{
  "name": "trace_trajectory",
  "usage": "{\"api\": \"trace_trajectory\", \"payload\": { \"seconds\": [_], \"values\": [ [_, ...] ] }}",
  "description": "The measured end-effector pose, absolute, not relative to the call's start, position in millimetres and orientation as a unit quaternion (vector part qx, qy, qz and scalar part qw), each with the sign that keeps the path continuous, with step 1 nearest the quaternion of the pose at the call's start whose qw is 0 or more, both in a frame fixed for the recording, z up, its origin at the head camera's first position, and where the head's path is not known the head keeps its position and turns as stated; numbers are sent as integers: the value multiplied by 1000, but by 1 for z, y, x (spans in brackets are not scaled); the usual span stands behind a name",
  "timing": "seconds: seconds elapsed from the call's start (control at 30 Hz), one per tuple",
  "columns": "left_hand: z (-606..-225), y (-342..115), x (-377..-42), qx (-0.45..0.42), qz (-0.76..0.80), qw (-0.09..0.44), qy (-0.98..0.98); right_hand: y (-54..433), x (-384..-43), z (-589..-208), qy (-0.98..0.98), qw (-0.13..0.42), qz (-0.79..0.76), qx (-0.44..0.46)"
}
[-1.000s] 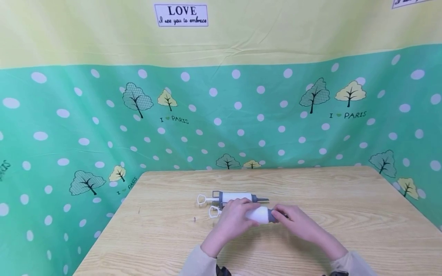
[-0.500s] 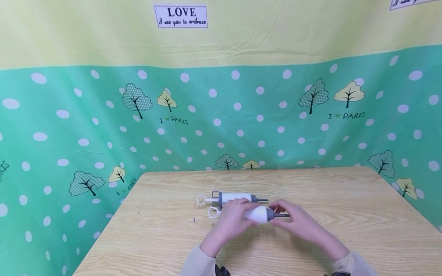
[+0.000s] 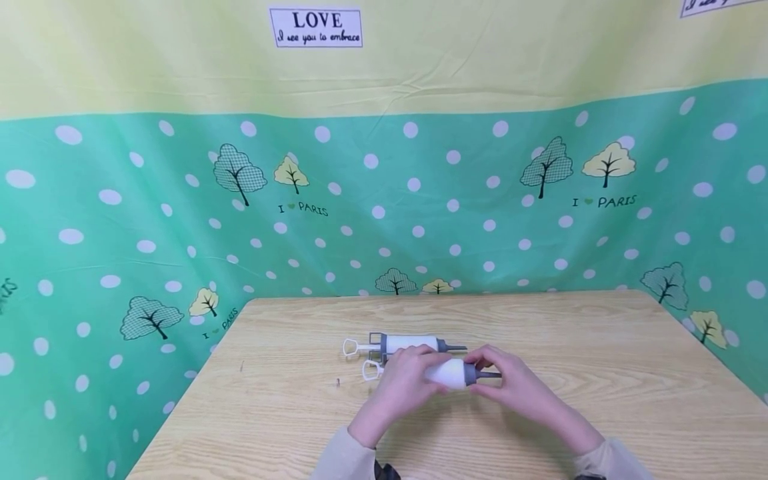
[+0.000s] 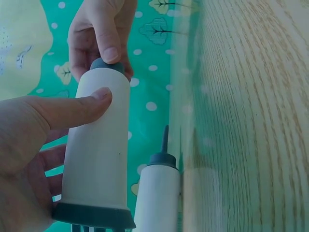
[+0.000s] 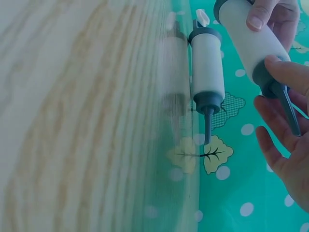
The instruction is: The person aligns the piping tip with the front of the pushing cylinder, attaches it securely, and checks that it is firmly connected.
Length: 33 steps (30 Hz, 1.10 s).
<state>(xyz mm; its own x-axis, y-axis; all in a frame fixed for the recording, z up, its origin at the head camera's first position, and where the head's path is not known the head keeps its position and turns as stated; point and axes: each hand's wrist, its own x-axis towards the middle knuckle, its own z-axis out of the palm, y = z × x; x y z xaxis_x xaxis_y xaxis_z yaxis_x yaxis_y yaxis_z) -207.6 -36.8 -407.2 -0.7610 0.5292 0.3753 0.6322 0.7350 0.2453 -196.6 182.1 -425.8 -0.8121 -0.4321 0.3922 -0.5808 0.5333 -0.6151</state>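
Observation:
My left hand (image 3: pixel 407 379) grips the white barrel of a large plunger syringe (image 3: pixel 449 374) with a grey nozzle. In the left wrist view the left thumb lies along the barrel (image 4: pixel 99 145), above a grey flange. At the other end my right hand (image 3: pixel 519 383) holds the grey nozzle cap (image 5: pixel 264 79) between thumb and fingers. Its thin tip (image 3: pixel 490 375) sticks out past that hand. A white looped plunger handle (image 3: pixel 371 370) shows left of the left hand. Just behind lies a second, similar syringe (image 3: pixel 411 343) on the table, its nozzle pointing right.
The wood-grain table (image 3: pixel 288 427) extends on all sides of the hands. A tiny brownish object or mark (image 3: pixel 338 383) is left of the syringes. A green and yellow patterned curtain (image 3: pixel 360 200) hangs behind the table.
A second ago the right fingers covered the nozzle tip; they have since shifted round the cap, leaving the tip visible. The left hand and both syringes stay almost in place.

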Motion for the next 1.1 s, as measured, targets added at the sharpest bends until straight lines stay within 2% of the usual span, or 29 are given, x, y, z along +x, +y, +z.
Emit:
{"api": "trace_trajectory", "payload": {
  "seconds": [0.3,0.7,0.8,1.1],
  "values": [
    [-406,-36,-206,-312,-173,142,-923,179,-195,-426,-871,90,393,282],
    [-406,-31,-202,-299,-173,176,-922,174,-195,-426,-884,121,359,273],
    [-406,-30,-201,-296,-166,182,-923,175,-196,-425,-890,107,361,259],
    [-411,-28,-203,-300,-153,173,-925,182,-198,-426,-881,12,399,252]
  ]
}}
